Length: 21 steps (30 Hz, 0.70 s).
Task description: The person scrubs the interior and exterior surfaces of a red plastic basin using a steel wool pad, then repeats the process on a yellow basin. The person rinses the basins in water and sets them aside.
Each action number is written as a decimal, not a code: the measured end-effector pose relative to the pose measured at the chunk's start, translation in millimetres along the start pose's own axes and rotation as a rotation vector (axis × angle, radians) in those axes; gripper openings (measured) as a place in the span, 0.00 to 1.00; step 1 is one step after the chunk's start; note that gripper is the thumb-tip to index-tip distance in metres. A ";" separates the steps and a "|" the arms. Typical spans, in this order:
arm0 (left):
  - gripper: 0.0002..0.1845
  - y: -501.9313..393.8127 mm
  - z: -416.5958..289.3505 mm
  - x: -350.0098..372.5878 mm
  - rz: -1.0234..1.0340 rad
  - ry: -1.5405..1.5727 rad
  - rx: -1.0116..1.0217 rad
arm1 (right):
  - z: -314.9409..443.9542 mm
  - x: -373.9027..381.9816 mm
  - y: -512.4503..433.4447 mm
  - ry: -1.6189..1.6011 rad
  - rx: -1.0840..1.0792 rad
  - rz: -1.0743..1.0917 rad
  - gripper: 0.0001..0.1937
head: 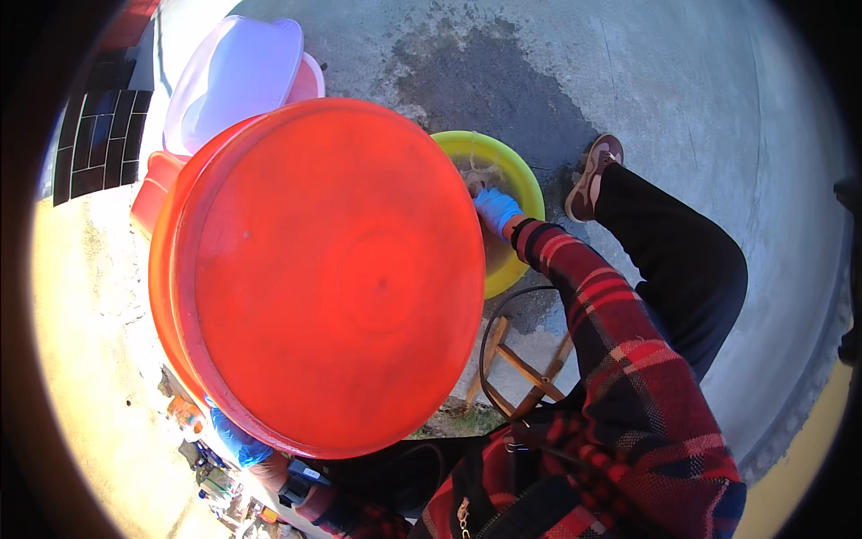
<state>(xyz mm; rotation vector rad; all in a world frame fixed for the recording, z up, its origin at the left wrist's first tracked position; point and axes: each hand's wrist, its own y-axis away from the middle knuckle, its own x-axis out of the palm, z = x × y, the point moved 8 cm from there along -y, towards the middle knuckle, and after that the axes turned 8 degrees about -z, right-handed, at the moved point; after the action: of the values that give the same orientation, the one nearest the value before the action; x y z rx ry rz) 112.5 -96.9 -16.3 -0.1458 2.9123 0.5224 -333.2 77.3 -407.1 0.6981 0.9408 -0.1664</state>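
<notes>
A large red plastic basin [323,283] is tipped up in front of me, its round underside facing me. At its lower left rim is my left hand [239,438] in a blue glove, holding the basin; the fingers are mostly hidden behind it. My right hand [497,207], also blue-gloved, reaches into a yellow-green basin [532,182] of murky, foamy water. The red basin partly covers that one. Something brownish shows by the right fingertips, but whether they grip it is unclear.
Beyond the red basin stand a lilac plastic tub [236,81], a pink basin [308,81] and a red container [156,192]. A wooden folding stool frame [528,367] is near my legs. Wet concrete [491,81] spreads behind. Assorted litter [222,485] lies lower left.
</notes>
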 end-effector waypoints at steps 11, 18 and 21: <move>0.23 -13.3 -13.5 0.0 -0.117 0.096 0.077 | -3.3 -87.0 48.7 -0.180 0.032 -0.161 0.26; 0.19 -14.7 -16.0 -2.9 -0.178 0.063 0.087 | 54.0 -10.6 84.7 0.184 -0.211 0.243 0.35; 0.19 -18.7 -15.6 -4.4 -0.202 0.046 0.086 | 46.3 25.8 80.0 0.143 -0.100 0.265 0.33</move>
<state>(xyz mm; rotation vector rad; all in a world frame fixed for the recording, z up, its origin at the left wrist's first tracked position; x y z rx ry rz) 116.7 -119.6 -7.3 -0.4397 2.9133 0.3652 -252.4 114.6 -371.2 0.7418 0.9757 0.1656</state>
